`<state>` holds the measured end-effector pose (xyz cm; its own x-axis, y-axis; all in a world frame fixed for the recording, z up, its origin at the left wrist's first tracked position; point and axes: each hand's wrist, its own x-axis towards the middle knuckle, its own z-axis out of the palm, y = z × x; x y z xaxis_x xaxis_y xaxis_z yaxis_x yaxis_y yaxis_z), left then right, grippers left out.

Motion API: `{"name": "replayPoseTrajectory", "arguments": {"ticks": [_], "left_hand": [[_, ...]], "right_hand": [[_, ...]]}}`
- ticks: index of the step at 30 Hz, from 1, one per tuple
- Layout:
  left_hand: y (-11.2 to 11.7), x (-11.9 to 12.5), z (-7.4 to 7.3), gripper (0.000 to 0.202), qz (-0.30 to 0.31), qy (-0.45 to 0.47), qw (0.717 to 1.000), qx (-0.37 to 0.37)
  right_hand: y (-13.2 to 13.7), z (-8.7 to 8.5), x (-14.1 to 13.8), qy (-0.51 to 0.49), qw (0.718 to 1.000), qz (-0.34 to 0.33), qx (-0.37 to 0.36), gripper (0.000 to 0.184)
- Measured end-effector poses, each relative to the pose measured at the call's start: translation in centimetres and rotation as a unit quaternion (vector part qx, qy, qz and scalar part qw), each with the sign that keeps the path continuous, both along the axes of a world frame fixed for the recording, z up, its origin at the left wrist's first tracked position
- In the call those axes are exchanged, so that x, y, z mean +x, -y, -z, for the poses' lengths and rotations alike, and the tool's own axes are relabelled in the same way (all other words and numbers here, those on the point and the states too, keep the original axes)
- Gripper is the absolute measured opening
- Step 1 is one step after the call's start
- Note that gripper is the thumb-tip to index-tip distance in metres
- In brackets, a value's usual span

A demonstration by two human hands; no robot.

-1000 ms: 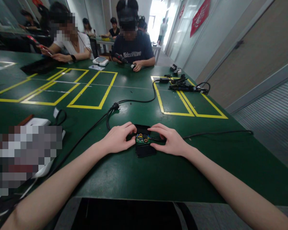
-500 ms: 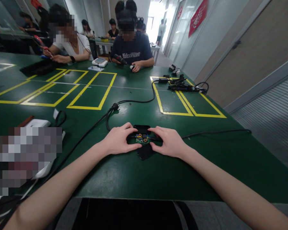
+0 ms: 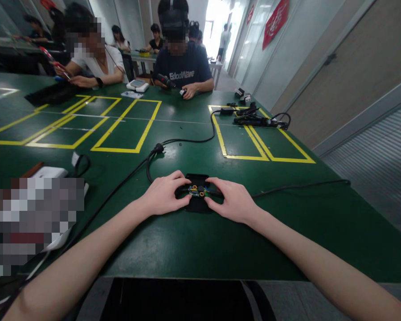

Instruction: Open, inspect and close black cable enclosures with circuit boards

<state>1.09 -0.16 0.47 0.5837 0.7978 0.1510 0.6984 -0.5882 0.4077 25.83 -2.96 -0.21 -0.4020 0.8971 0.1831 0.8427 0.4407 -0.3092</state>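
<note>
A small green circuit board point(image 3: 198, 191) with copper-coloured ring coils sits between my two hands, black cables running out from its left and right ends. Beyond it is one black plastic case half point(image 3: 197, 177); on the near side lies the other case half point(image 3: 199, 207), flat on the table. My left hand point(image 3: 164, 192) pinches from the left, index finger at the far case half and thumb by the board's near edge. From the right, my right hand point(image 3: 233, 198) mirrors that grip. Some of the board's ends and cables are hidden behind the fingers.
A black cable point(image 3: 112, 196) with a plug point(image 3: 159, 148) crosses the green table. Bundled black cables point(image 3: 250, 117) lie back right, beside yellow tape outlines. White items, partly blurred, stand at left. Across the table a co-worker point(image 3: 182, 67) holds a dark tool; another person sits left.
The near case half has turned from askew to square and shifted up towards the board. My thumbs have drawn slightly inward, and the board appears tilted more.
</note>
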Motion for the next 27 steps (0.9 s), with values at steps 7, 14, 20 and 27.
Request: {"name": "replayPoseTrajectory", "arguments": {"ticks": [7, 14, 20, 27], "left_hand": [[-0.5, -0.6, -0.3, 0.030, 0.026, 0.091, 0.995, 0.035], [-0.8, -1.2, -1.3, 0.010, 0.043, 0.153, 0.987, 0.025], [-0.4, -1.2, -1.4, 0.007, 0.093, 0.146, 0.982, -0.075], [-0.5, -1.0, -0.9, 0.007, 0.073, 0.139, 0.984, -0.089]], "right_hand": [[-1.1, -0.5, 1.3, -0.023, 0.998, -0.051, -0.001, 0.039], [-1.9, -0.6, 2.8, -0.048, 0.993, -0.109, 0.021, 0.026], [-1.1, -0.8, 2.7, -0.047, 0.975, -0.217, 0.011, 0.032], [-1.5, -0.7, 2.7, -0.027, 0.984, -0.178, -0.006, 0.026]]}}
